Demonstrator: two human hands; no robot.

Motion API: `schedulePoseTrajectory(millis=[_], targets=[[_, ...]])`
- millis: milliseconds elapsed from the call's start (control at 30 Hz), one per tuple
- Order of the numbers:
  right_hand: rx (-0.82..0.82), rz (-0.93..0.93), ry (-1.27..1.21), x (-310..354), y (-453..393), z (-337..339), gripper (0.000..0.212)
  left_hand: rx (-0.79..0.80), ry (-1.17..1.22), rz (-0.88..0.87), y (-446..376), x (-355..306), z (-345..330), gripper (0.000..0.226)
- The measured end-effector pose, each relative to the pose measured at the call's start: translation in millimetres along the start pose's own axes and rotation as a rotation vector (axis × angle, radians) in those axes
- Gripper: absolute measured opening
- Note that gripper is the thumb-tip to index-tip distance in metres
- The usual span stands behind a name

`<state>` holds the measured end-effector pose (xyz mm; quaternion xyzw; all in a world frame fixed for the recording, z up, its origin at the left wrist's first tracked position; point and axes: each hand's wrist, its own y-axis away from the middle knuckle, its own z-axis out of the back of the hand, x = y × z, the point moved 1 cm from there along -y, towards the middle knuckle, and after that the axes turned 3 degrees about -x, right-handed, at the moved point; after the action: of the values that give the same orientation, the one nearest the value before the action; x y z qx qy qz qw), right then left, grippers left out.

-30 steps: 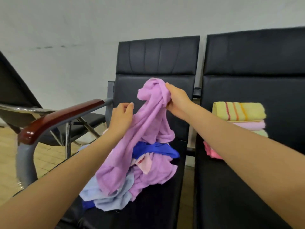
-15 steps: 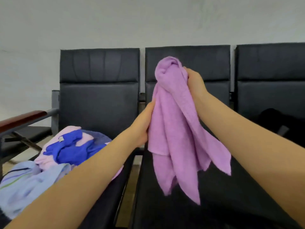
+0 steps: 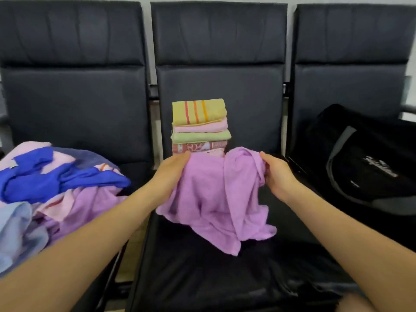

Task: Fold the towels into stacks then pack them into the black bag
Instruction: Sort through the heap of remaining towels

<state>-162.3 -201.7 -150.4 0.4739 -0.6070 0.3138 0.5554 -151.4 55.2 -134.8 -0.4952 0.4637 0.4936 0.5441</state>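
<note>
Since the frame half a second back, your purple towel (image 3: 216, 199) has come down from held high in the air to draping onto the middle chair seat (image 3: 202, 273), and the view now faces the middle chair squarely. Left hand (image 3: 173, 172): grip closed on the towel's upper left edge, fingers tucked behind the cloth. Right hand (image 3: 278, 174): grip closed on the bunched upper right edge, thumb on top. The towel hangs between your two hands, creased, lower corners resting on the seat. Just behind it, against the backrest, stands the folded stack (image 3: 200, 127): yellow striped towel on top, then pink, green, and a patterned pink one at the bottom, partly hidden by the purple towel. On the left chair lies the unfolded pile (image 3: 51, 188), blue, pink, lilac and pale blue cloths tangled together. On the right chair sits the black bag (image 3: 364, 163), with grey trim; whether it is unzipped, cannot tell.
</note>
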Motion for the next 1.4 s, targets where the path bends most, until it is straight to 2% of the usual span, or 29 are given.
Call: schedulePoseTrajectory(millis=[67, 167, 233, 267, 333, 367, 400, 433, 500, 600, 633, 700, 767, 800, 867, 933, 1000, 1067, 1133, 1200, 1267, 1333, 1400], targets=[[0.020, -0.004, -0.040, -7.4, -4.2, 9.2, 0.031, -0.006, -0.167, -0.074, 3.3, 10.8, -7.1, 0.023], [0.107, -0.076, -0.143, -11.2, -10.5, 15.0, 0.029, 0.095, -0.405, -0.181, 6.8, 25.6, -11.3, 0.021], [0.223, -0.122, -0.049, -13.5, -7.9, 14.1, 0.022, 0.116, -0.485, -0.199, 6.5, 35.8, -8.9, 0.023], [0.313, -0.136, 0.156, -16.1, -1.7, 12.4, 0.025, 0.107, -0.506, -0.176, 6.3, 39.9, -6.5, 0.022], [0.469, -0.090, 0.866, -30.1, 9.6, 10.6, 0.032, 0.101, -0.546, -0.113, 6.8, 47.8, 1.1, 0.022], [0.520, 0.009, 1.175, -38.8, 11.6, 8.7, 0.036, 0.108, -0.573, -0.083, 8.0, 52.1, 5.6, 0.023], [0.550, 0.134, 1.301, -47.6, 10.8, 5.3, 0.040, 0.117, -0.616, -0.060, 8.8, 57.5, 11.1, 0.024], [0.536, 0.248, 1.288, -53.7, 10.1, 0.6, 0.041, 0.120, -0.670, -0.044, 10.2, 62.6, 16.1, 0.023], [0.369, 0.429, 1.142, -57.3, 3.7, -9.2, 0.036, 0.086, -0.779, -0.029, 12.4, 71.8, 25.2, 0.016], [0.195, 0.565, 1.116, -55.5, -1.8, -23.4, 0.024, 0.046, -0.853, -0.069, 16.6, 78.6, 30.0, 0.018], [0.200, 0.548, 1.204, -59.8, -2.8, -26.4, 0.030, 0.074, -0.897, -0.084, 19.9, 78.9, 27.7, 0.020], [0.288, 0.379, 1.376, -70.7, -5.5, -26.3, 0.038, 0.190, -1.046, -0.071, 25.6, 79.9, 18.2, 0.025], [0.347, 0.270, 1.333, -77.4, -5.9, -21.3, 0.034, 0.265, -1.132, -0.042, 29.4, 78.8, 5.4, 0.038], [0.344, 0.256, 1.218, -76.4, -6.5, -18.6, 0.036, 0.274, -1.055, -0.028, 31.4, 77.8, -0.8, 0.038], [0.292, 0.259, 0.929, -67.2, -4.9, -14.9, 0.031, 0.207, -0.681, 0.021, 30.4, 70.6, -7.5, 0.026], [0.208, 0.278, 0.668, -50.2, -2.8, -9.0, 0.024, 0.048, -0.269, 0.063, 25.2, 57.1, -6.9, 0.020], [0.086, 0.310, 0.499, -31.5, 0.9, -0.1, 0.025, -0.090, -0.005, 0.127, 16.5, 42.2, -2.3, 0.020], [0.002, 0.335, 0.325, -16.6, 5.1, 9.3, 0.027, -0.171, 0.123, 0.179, 9.0, 27.2, 4.1, 0.018], [-0.059, 0.348, 0.191, -9.0, 10.3, 15.7, 0.023, -0.133, 0.193, 0.028, 12.6, 20.9, 6.6, 0.017], [-0.101, 0.392, 0.205, -8.9, 15.3, 17.0, 0.027, -0.099, 0.191, -0.086, 23.1, 17.2, 6.1, 0.018], [-0.068, 0.447, 0.317, -13.0, 23.0, 17.3, 0.029, -0.091, 0.086, -0.090, 35.2, 16.9, 1.2, 0.020], [0.104, 0.465, 0.521, -22.5, 31.8, 21.5, 0.021, -0.001, -0.111, 0.013, 45.8, 20.3, -4.0, 0.027], [0.429, 0.380, 0.824, -39.2, 42.1, 29.0, 0.026, 0.301, -0.503, 0.088, 55.1, 29.9, -8.1, 0.036]])
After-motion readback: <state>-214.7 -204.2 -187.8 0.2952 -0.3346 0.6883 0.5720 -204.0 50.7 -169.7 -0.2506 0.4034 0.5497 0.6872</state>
